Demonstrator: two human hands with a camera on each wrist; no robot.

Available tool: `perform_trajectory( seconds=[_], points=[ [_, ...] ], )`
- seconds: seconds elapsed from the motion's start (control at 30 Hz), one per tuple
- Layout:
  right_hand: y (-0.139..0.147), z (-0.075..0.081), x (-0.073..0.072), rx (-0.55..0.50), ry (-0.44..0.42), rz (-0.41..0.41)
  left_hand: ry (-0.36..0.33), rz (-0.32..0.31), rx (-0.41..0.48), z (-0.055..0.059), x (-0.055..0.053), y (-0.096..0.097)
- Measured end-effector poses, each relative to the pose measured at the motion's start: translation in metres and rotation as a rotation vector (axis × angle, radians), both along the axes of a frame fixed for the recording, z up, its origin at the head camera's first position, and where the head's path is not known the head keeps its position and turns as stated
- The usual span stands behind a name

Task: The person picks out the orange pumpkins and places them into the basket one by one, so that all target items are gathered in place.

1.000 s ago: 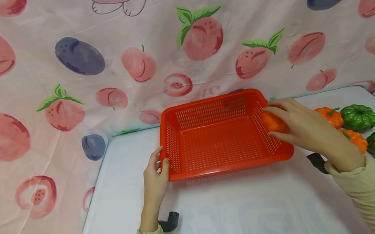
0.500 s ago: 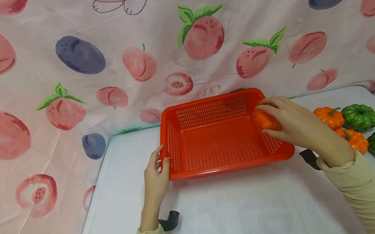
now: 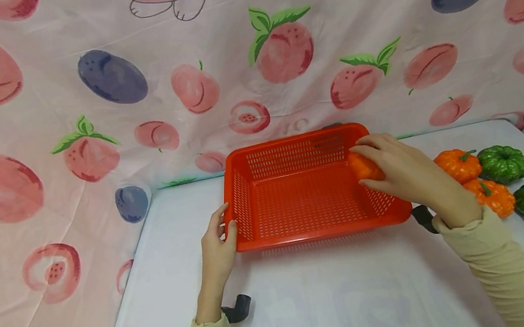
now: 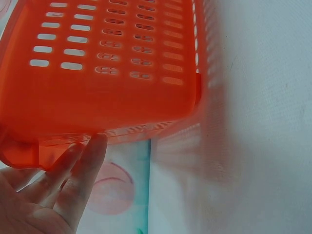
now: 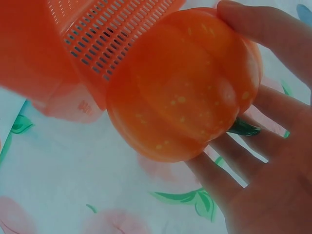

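Note:
A red plastic basket with slotted walls sits in the middle of the white table. My left hand holds its left rim, thumb on the near side; in the left wrist view the fingers reach under the rim against the outer wall. Over the basket's right end, my right hand grips a small orange pumpkin between thumb and fingers. The right wrist view shows this pumpkin large, ribbed and speckled yellow, its dark green stem toward the palm.
To the right of the basket lie two more orange pumpkins and two green pumpkins, grouped together. A fruit-patterned cloth hangs behind and to the left of the table.
My right hand has moved left with the orange pumpkin, from the basket's right wall further over its inside. The left hand and the basket have stayed put.

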State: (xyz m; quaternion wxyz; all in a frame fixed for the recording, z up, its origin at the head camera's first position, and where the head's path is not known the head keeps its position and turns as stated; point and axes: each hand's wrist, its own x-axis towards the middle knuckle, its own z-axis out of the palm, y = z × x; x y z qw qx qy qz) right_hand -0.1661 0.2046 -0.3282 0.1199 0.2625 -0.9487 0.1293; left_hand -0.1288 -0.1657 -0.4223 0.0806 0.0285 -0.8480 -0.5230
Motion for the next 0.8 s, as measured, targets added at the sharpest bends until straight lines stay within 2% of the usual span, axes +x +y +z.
perform_trajectory(
  seconds=[0.4, 0.8],
  points=[
    [-0.007, -0.001, -0.005, -0.008, -0.033, -0.005, -0.01, 0.007, -0.009, -0.001, 0.002, -0.001],
    [-0.013, -0.004, -0.013, -0.012, -0.048, 0.009, 0.012, 0.0, 0.003, 0.001, 0.0, 0.0]
  ],
)
